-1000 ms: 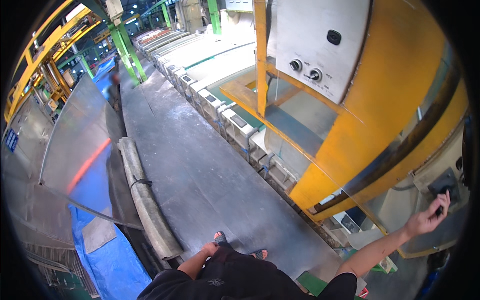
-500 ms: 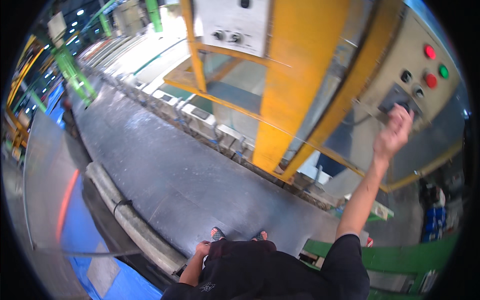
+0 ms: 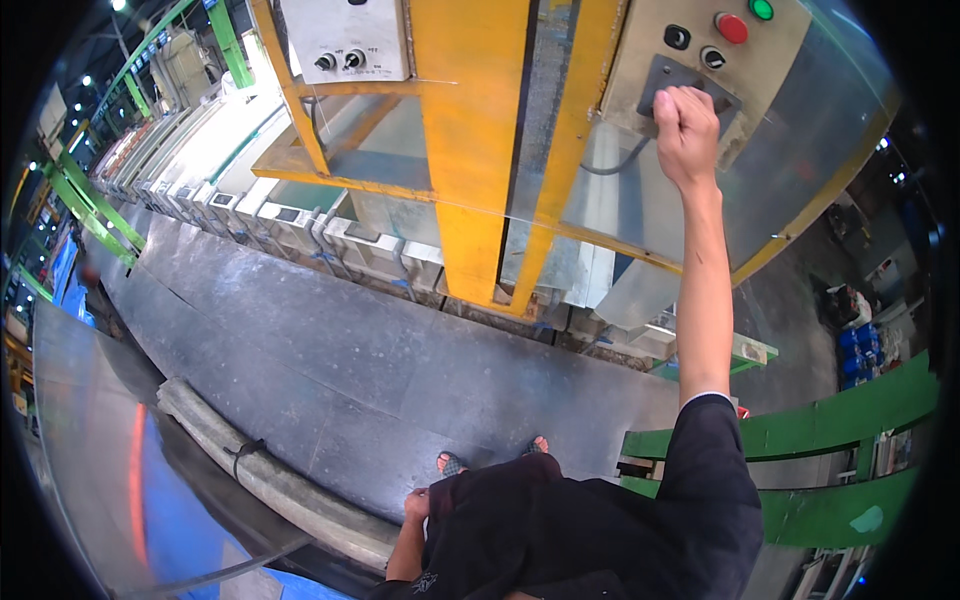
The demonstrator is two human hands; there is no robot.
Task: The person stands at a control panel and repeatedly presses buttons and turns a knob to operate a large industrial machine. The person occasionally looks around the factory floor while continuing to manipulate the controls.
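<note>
My right hand (image 3: 687, 130) is stretched up to a beige control panel (image 3: 770, 70). Its fingers are closed round a black control knob on a dark grey plate (image 3: 655, 75); the hand covers the knob. Just above sit a black-and-silver selector switch (image 3: 712, 57), a red button (image 3: 731, 28) and a green button (image 3: 761, 9). Low beside my body hangs my left hand (image 3: 416, 503), at the edge of my dark clothing. Its fingers are curled, and what lies inside them, if anything, is hidden.
Yellow machine posts (image 3: 468, 150) and a white switch box (image 3: 347, 40) stand ahead. A row of tanks (image 3: 370, 240) borders the grey walkway (image 3: 300, 340). A long grey roll (image 3: 250, 460) lies at left. Green rails (image 3: 850, 410) are at right.
My view has turned to the right, so the panel and posts sit farther left. The right hand stays at the knob; the left stays low beside my body.
</note>
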